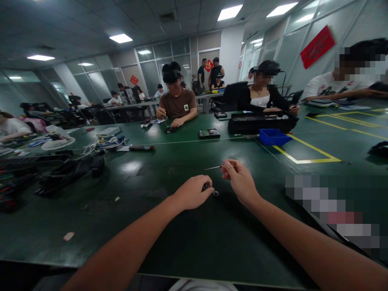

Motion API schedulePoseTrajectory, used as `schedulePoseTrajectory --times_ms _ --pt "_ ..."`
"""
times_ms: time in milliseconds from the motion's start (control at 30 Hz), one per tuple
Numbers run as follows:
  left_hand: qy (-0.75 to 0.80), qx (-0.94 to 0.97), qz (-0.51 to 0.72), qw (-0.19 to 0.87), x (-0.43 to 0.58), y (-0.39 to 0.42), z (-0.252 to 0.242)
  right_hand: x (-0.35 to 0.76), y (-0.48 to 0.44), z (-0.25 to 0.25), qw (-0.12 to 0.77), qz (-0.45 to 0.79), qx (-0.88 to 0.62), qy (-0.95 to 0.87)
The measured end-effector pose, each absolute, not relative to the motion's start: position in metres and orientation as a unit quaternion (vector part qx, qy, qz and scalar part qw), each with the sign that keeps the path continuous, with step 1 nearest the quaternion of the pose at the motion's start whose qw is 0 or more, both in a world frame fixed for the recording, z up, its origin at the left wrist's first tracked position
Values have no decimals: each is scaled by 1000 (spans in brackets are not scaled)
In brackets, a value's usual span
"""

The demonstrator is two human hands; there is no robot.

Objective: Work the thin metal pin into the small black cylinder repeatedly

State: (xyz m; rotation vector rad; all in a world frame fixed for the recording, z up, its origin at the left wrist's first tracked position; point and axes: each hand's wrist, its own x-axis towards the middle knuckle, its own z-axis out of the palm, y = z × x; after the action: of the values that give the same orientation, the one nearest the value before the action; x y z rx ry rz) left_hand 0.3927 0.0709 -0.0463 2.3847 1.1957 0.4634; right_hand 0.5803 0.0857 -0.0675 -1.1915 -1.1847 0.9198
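Note:
My right hand (241,182) grips a thin screwdriver (215,167) by its reddish handle, its slim metal shaft pointing left above the table. To the left, my left hand (192,193) is closed with the fingers curled round a small dark round part (206,186) with a shiny edge; most of it is hidden by the fingers. Just beside the left thumb tip, a small metal ring-shaped part (215,193) lies on the green tabletop (194,246). The screwdriver tip is apart from both parts.
Across the table, a co-worker (178,103) bends over a small device. A circuit-board device (209,133), a blue bin (274,137) and a black tray (262,122) stand ahead. A dark pen-like tool (142,148), cables (91,148) and a black bag-like item (74,171) lie left.

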Motion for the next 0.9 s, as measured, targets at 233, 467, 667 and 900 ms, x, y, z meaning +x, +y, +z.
schedulePoseTrajectory --times_ms 233,467,667,900 --pt "410 905 37 107 407 76 -60 582 90 -73 584 400 -494 -504" --pt "380 917 70 97 407 82 -63 581 87 -69 581 392 -500 -509" --pt "425 824 250 279 389 90 -58 583 90 -72 577 391 -505 -509" --pt "467 568 449 508 333 105 -44 583 88 -69 570 391 -512 -510"
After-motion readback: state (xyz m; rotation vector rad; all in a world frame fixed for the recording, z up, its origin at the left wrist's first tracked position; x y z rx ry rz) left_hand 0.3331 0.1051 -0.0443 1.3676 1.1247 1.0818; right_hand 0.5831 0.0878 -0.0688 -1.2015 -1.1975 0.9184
